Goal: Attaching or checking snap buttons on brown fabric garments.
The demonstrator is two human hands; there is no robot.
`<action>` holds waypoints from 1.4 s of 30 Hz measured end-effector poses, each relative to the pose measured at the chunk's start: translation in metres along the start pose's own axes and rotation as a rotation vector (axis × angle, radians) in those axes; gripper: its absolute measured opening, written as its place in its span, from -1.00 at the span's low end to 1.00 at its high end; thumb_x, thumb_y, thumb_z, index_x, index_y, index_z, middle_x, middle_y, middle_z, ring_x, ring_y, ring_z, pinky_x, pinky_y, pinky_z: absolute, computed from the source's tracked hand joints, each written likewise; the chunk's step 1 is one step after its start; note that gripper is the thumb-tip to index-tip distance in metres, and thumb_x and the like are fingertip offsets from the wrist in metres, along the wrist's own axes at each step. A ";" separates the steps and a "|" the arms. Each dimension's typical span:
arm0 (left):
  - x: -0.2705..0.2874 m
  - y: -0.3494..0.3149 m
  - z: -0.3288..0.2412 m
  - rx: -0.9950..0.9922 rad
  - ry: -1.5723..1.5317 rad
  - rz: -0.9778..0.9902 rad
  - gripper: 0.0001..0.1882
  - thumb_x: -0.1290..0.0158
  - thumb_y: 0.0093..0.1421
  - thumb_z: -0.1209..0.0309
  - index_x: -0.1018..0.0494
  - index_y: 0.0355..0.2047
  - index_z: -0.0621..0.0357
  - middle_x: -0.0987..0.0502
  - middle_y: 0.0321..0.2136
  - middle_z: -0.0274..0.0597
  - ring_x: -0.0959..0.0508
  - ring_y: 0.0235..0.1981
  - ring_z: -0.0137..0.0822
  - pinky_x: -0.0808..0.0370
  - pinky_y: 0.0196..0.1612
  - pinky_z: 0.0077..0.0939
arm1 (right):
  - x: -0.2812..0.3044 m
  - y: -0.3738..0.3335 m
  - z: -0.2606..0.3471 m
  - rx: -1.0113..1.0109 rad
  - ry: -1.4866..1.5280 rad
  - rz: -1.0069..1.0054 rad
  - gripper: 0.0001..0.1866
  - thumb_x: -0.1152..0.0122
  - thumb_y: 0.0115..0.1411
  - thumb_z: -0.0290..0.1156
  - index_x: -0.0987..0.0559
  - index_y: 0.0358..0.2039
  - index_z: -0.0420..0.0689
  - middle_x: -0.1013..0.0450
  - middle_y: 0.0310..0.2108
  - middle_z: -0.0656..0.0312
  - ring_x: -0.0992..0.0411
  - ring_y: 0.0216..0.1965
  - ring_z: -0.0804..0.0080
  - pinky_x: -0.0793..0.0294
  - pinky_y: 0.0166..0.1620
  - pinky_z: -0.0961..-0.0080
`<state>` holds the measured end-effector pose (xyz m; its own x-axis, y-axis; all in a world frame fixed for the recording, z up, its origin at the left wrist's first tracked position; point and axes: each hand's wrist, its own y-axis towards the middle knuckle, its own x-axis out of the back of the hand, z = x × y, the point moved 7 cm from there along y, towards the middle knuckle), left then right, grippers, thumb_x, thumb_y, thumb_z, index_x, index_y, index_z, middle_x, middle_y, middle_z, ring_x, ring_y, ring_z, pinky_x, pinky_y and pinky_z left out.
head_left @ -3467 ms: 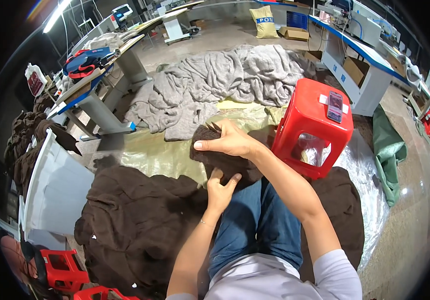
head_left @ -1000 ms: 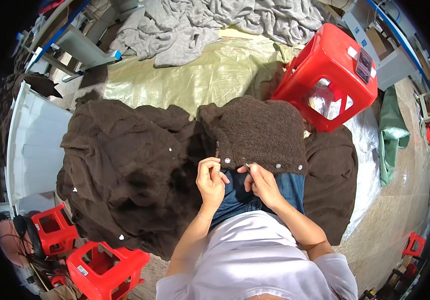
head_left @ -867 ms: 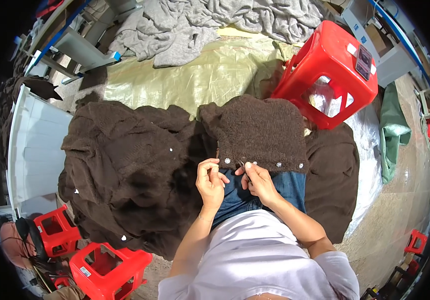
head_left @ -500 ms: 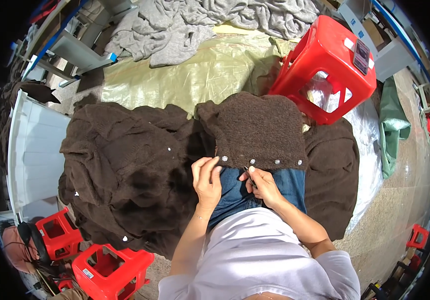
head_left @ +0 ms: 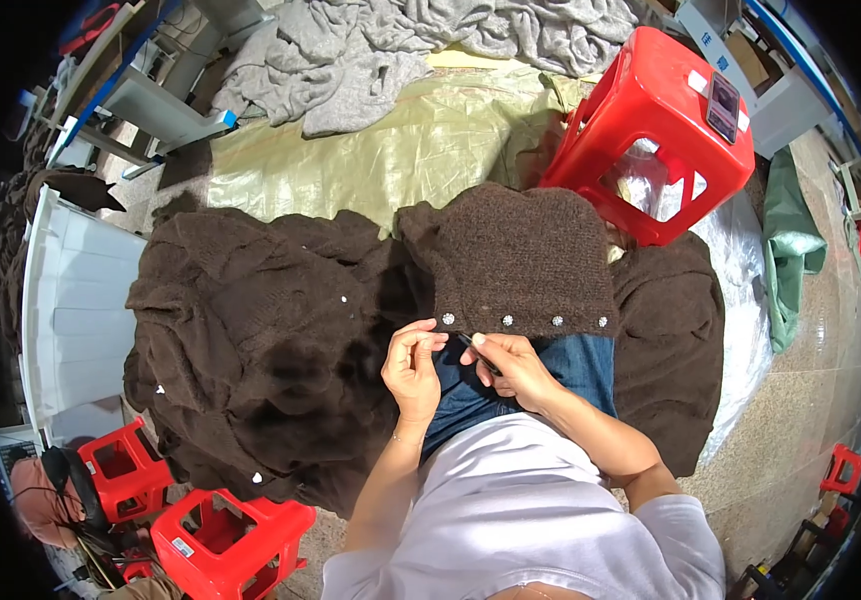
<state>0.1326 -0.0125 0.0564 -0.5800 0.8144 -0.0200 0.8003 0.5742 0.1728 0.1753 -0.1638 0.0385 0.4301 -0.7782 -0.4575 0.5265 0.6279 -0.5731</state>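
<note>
Apparently narrowed, the left fingers (head_left: 408, 343) met the near left corner of a fuzzy dark-brown knitted piece (head_left: 525, 260); whether they pinched yarn could not be told. The right fingers (head_left: 498, 352) were closed round a slim dark tool (head_left: 491, 368), its tip near the knit's edge. The piece lay over blue denim jeans (head_left: 580, 370), just beyond the fingers. A loose grip might have let the tool slip and snag the loops; an unsteady corner might have rolled the edge. Counted: one knitted piece, four round silvery buttons (head_left: 507, 321) along its edge beside the fingers, one tool, three small white scraps (head_left: 257, 477) on the dark-brown fabric heap (head_left: 250, 260) left of the fingers, and, beyond the right fingers, one tall red plastic stool (head_left: 660, 80) bearing one dark phone (head_left: 722, 107).
</note>
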 end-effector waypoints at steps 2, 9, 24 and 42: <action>-0.003 -0.001 -0.003 0.000 0.035 0.031 -0.93 0.07 0.31 0.62 -0.42 -0.29 0.36 -0.51 -0.16 -0.02 -0.57 -0.37 -0.41 -0.56 -0.31 -0.61 | -0.004 0.007 0.002 -0.002 -0.108 -0.061 -0.58 0.00 0.36 -0.07 -0.57 -0.38 -0.18 -0.28 -0.73 0.39 -0.04 -0.78 0.74 0.05 -0.71 0.68; -0.001 -0.001 -0.015 -0.089 0.117 0.013 -0.98 -0.02 0.26 0.60 -0.44 -0.33 0.30 -0.43 -0.23 -0.15 -0.47 -0.38 -0.49 -0.50 -0.36 -0.66 | -0.012 0.013 0.017 0.092 -0.246 -0.138 -0.59 -0.09 0.32 -0.12 -0.61 -0.47 -0.21 -0.26 -0.77 0.42 -0.12 -0.73 0.73 -0.02 -0.66 0.65; -0.003 -0.003 -0.020 -0.079 0.077 0.018 -0.98 -0.03 0.26 0.61 -0.43 -0.35 0.31 -0.42 -0.27 -0.19 -0.45 -0.45 -0.52 -0.47 -0.36 -0.67 | -0.004 0.014 0.029 0.295 -0.635 -0.272 -0.54 -0.12 0.27 -0.08 -0.64 -0.46 -0.27 -0.44 -0.69 0.14 -0.37 -0.60 0.55 -0.37 -0.47 0.43; -0.003 -0.003 -0.023 -0.081 0.090 0.045 -0.97 -0.02 0.25 0.63 -0.42 -0.36 0.29 -0.41 -0.30 -0.20 -0.42 -0.45 -0.52 -0.42 -0.34 -0.67 | -0.001 0.018 0.017 0.211 -0.541 -0.206 -0.53 -0.15 0.24 -0.05 -0.65 -0.48 -0.27 -0.34 -0.76 0.30 -0.29 -0.64 0.61 -0.30 -0.51 0.49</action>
<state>0.1288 -0.0183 0.0788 -0.5580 0.8262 0.0773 0.8130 0.5257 0.2503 0.1973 -0.1518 0.0404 0.5862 -0.8052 0.0902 0.7485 0.4955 -0.4407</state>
